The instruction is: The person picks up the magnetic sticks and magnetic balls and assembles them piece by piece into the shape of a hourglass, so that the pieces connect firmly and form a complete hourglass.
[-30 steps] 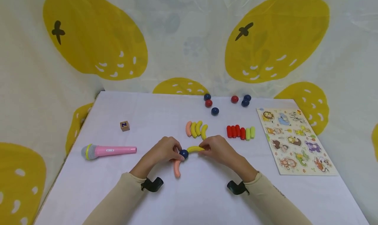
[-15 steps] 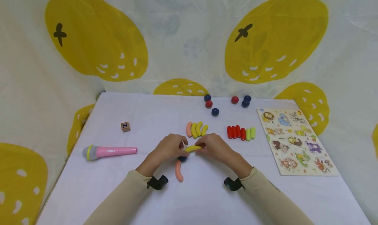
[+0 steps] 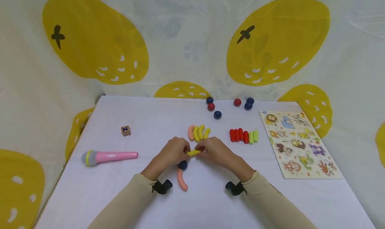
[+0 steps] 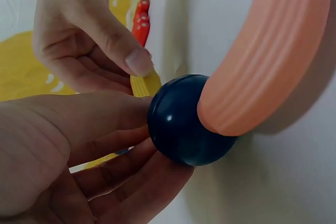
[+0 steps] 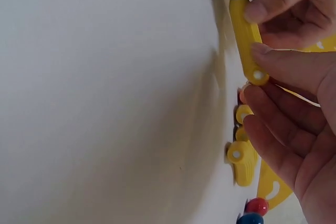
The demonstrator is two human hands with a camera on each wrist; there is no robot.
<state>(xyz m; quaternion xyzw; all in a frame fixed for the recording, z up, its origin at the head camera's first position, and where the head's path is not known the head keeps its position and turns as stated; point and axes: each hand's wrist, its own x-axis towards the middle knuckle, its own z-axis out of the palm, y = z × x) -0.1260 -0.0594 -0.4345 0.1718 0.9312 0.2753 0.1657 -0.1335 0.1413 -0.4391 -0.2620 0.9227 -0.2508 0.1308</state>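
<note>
A yellow curved stick (image 3: 193, 153) lies between my two hands. My left hand (image 3: 175, 153) pinches it near the end that meets a dark blue ball (image 4: 178, 124). At the other end, marked by a pale round dot in the right wrist view, the thumb and fingers of my right hand (image 3: 217, 153) pinch it. The ball joins a pink curved stick (image 4: 262, 51), which points toward me in the head view. Left fingers partly pass behind the ball in the left wrist view.
Beyond the hands lie several curved sticks (image 3: 201, 132), short red rods (image 3: 236, 135) and green rods (image 3: 253, 137). Loose balls (image 3: 217, 115) sit at the back. A pink microphone (image 3: 115, 156) and letter cube (image 3: 125, 130) are left; an animal puzzle board (image 3: 300, 145) is right.
My left hand has moved from the blue ball onto the yellow stick. My right hand has come leftward, closer to it. The ball and pink stick have shifted slightly toward me.
</note>
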